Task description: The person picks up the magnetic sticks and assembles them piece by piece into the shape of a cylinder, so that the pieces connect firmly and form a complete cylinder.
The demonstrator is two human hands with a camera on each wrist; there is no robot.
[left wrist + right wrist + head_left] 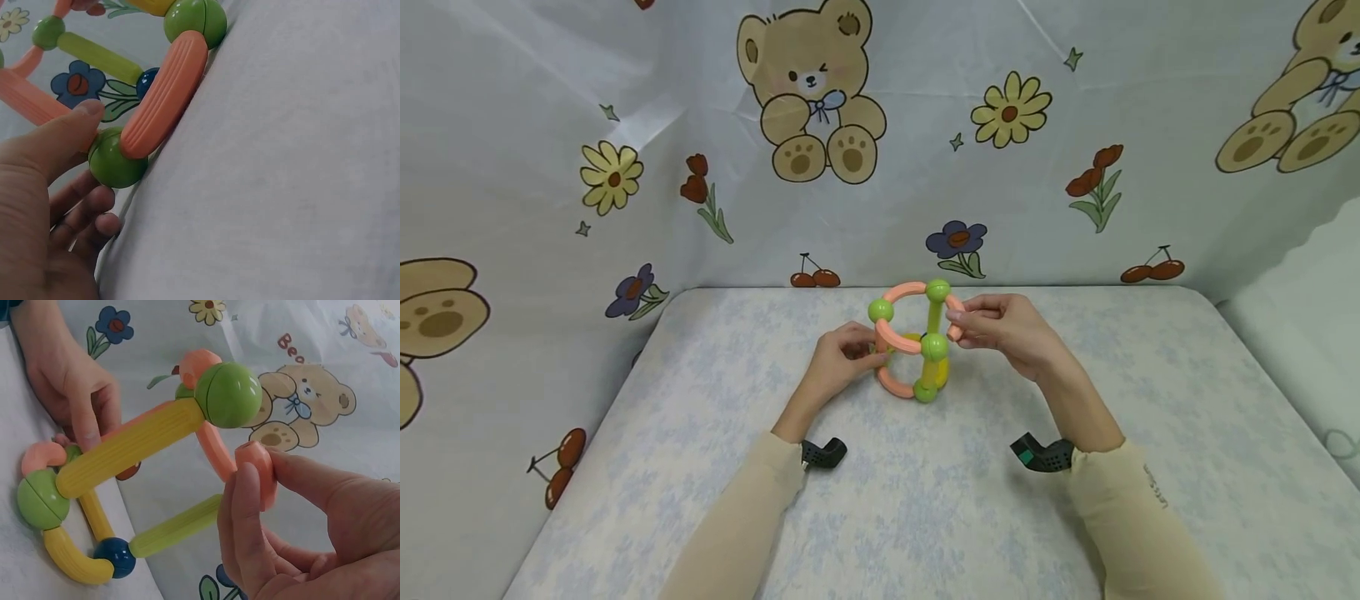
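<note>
A frame of magnetic ball-and-rod toy pieces stands on the table, with a green ball (934,347) at its upper front corner. My left hand (841,365) holds its lower left side, thumb on an upright orange rod (31,100) and fingers by a green ball (117,157). At the upper right, my right hand (1011,332) pinches a curved orange rod (261,475). That rod's near end stands apart from the front green ball (230,394). A yellow rod (134,447) runs down from this ball. Lower down are a dark blue ball (115,557) and a curved yellow rod (75,559).
The table (910,517) has a pale blue-patterned cover. Behind it hangs a white cloth (910,208) printed with bears, flowers and cherries. Black devices sit on the left wrist (823,453) and the right wrist (1043,454).
</note>
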